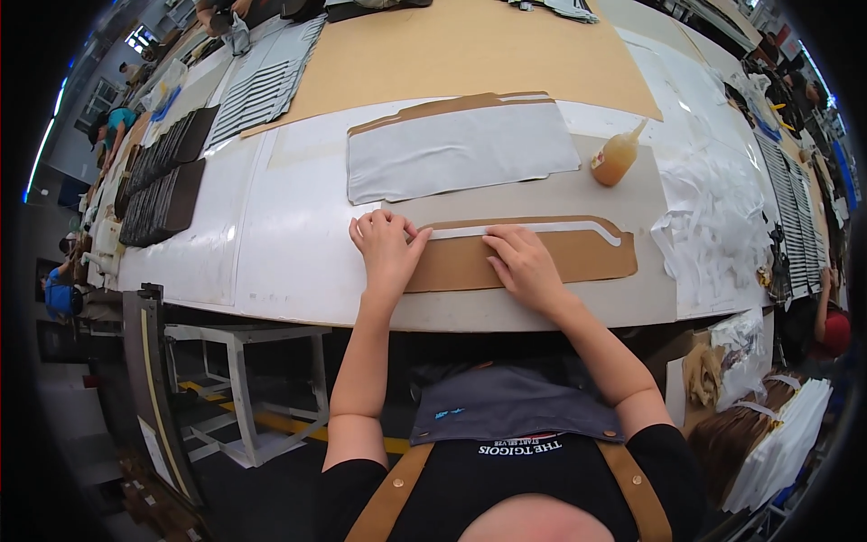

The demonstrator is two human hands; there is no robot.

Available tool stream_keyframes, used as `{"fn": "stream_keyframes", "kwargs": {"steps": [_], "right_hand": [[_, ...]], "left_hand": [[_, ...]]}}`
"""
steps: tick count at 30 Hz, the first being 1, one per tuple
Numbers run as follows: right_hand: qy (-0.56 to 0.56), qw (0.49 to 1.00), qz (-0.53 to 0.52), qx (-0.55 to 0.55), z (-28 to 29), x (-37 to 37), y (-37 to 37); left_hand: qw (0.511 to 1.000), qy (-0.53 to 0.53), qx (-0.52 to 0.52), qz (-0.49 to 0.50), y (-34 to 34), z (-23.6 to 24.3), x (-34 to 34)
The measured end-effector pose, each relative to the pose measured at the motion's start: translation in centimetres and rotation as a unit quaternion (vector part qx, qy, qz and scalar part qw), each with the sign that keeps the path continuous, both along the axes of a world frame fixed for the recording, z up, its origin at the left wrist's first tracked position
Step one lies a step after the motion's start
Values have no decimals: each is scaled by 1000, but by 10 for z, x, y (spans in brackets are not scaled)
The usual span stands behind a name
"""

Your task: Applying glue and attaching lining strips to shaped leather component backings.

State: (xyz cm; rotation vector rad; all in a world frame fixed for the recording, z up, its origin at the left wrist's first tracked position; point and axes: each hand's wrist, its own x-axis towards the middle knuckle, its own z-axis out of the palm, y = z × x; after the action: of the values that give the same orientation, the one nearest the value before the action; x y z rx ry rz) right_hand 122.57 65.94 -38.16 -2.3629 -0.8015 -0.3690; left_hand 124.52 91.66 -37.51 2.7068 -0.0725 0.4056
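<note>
A brown leather-like panel (578, 261) lies flat on a grey board at the near edge of the table. A white strip (560, 226) runs along its far side and hooks downward at the right end. My left hand (388, 248) is closed over the panel's left end, thumb and forefinger pinched at the strip. On the middle of the strip, my right hand (524, 264) presses its bunched fingertips, the thumb tucked beneath on the panel. My left palm hides the panel's left end.
Beyond my hands lies a pale grey panel (461, 152) with a brown far edge. A bottle of amber liquid (614, 159) stands right of it. White scraps (709, 230) are heaped at right; dark stacked pieces (163, 203) sit at left. Tan sheeting (470, 54) covers the far table.
</note>
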Motion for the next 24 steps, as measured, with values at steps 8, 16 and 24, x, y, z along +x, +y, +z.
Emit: {"fn": "stream_keyframes", "kwargs": {"steps": [8,16,24], "right_hand": [[-2,999,39,-15,-1,5,19],[-10,998,60,-29,1,5,29],[-10,998,58,-36,-7,4,32]], "left_hand": [[999,5,37,3,-2,-3,3],[1000,-9,23,13,0,-7,4],[999,-14,25,15,-1,-11,4]]}}
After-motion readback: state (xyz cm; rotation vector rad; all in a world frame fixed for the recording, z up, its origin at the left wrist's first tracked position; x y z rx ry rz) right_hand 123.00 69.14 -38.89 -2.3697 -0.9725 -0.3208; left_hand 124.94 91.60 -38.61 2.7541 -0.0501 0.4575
